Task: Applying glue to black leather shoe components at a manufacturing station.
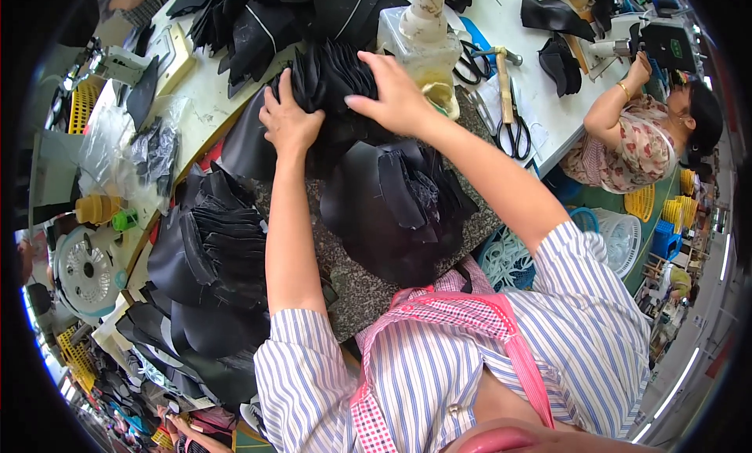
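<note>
A thick stack of black leather-like pieces (337, 81) stands at the far side of the stone slab, its upper edges fanned out. My left hand (291, 122) touches its left side, fingers spread. Against the right side lies my right hand (398, 96), thumb and fingers apart. The stack sits between the two hands, and neither is wrapped round it. Closer to me on the speckled stone slab (356, 296) rests another black pile (384, 218) with rough, whitish edges. More layered black pieces (223, 241) are heaped left of my left forearm.
A clear container (419, 45) and a hammer (505, 85) stand right of my right hand, near black-handled scissors (515, 135). Bundled black pieces (270, 30) cover the far table. Plastic bags (117, 143) lie left. A co-worker (638, 139) sits at the right by a machine.
</note>
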Motion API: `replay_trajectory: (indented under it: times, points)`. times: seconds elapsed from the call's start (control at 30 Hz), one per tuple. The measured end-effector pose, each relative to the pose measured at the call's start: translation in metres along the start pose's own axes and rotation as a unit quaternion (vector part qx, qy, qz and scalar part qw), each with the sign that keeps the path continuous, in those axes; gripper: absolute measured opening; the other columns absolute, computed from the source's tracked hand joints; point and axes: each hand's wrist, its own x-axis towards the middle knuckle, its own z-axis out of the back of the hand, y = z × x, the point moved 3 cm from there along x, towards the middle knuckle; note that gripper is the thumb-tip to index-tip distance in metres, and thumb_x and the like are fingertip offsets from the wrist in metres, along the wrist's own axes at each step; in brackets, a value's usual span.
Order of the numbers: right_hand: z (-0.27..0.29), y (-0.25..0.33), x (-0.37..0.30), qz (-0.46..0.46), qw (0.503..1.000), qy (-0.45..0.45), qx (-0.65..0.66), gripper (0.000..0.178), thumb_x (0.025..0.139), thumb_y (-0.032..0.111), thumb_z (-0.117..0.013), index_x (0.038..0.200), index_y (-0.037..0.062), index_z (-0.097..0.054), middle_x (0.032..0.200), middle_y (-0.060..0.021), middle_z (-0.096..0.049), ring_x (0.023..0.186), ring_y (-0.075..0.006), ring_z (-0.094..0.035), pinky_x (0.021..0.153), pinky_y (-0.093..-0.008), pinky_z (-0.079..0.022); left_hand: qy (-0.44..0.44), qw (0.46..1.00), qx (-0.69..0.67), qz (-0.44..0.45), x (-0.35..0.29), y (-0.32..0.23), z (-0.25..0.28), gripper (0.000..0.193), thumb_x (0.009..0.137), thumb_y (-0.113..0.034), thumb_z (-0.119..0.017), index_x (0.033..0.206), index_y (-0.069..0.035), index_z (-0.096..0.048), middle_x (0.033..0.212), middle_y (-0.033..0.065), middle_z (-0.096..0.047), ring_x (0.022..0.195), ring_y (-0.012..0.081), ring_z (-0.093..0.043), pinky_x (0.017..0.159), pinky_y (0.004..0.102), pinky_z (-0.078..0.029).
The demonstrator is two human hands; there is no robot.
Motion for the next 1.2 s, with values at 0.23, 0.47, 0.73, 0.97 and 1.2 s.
replay_trajectory:
  times: [0.23,0.47,0.73,0.97,1.2]
  points:
    - [-0.065,-0.040,0.047,-0.394,0.908,0.048,-0.135,0.091,0.059,0.046,-0.066,0.119,-0.0103,-0.027,0.111,-0.0238,-0.045,0.101,-0.0332,-0.046,0.086,-0.0408,-0.036,0.012,0.993,-0.113,0.041,0.006,0.030,-0.008,0.071,0.058,-0.015,-0.058,0.122,-0.032,-0.033,0.128,0.0172,-0.028,0.118,0.0360,-0.026,0.091,0.0503,-0.028]
    - [-0.077,-0.008,0.057,-0.251,0.875,0.030,0.414,0.028,0.057,0.006,-0.066,0.083,-0.0026,-0.059,0.077,-0.0069,-0.059,0.066,-0.0146,-0.056,0.063,-0.0261,-0.045,0.033,0.879,-0.476,-0.023,0.000,0.007,0.040,0.054,0.061,0.005,-0.043,0.113,-0.007,-0.048,0.110,0.0091,-0.049,0.103,0.0181,-0.045,0.089,0.0260,-0.032]
    - [0.023,0.155,0.034,-0.009,0.839,-0.017,0.544,0.044,0.053,0.010,-0.069,0.091,-0.0055,-0.052,0.078,-0.0106,-0.058,0.069,-0.0164,-0.056,0.064,-0.0279,-0.046,-0.210,0.874,-0.350,-0.263,-0.099,-0.075,0.195,0.051,0.064,0.008,-0.040,0.114,0.002,-0.043,0.113,0.0107,-0.048,0.104,0.0169,-0.045,0.090,0.0261,-0.031]
    - [0.000,0.113,-0.122,-0.160,0.803,0.071,0.569,0.062,0.064,0.012,-0.065,0.116,-0.0008,-0.034,0.110,-0.0103,-0.046,0.100,-0.0162,-0.044,0.088,-0.0289,-0.034,-0.096,0.972,-0.156,-0.148,-0.213,-0.051,0.120,0.057,0.060,0.006,-0.045,0.116,-0.002,-0.043,0.129,0.0237,-0.022,0.123,0.0347,-0.017,0.097,0.0380,-0.022]
    - [0.034,0.069,-0.212,0.055,0.998,-0.013,0.012,0.051,0.062,0.008,-0.061,0.110,0.0016,-0.046,0.106,-0.0177,-0.045,0.098,-0.0321,-0.045,0.084,-0.0354,-0.037,0.061,0.982,-0.176,0.019,-0.235,-0.024,-0.010,0.077,0.070,-0.035,-0.056,0.132,-0.023,-0.011,0.135,0.0198,0.005,0.124,0.0381,0.005,0.084,0.0659,-0.010]
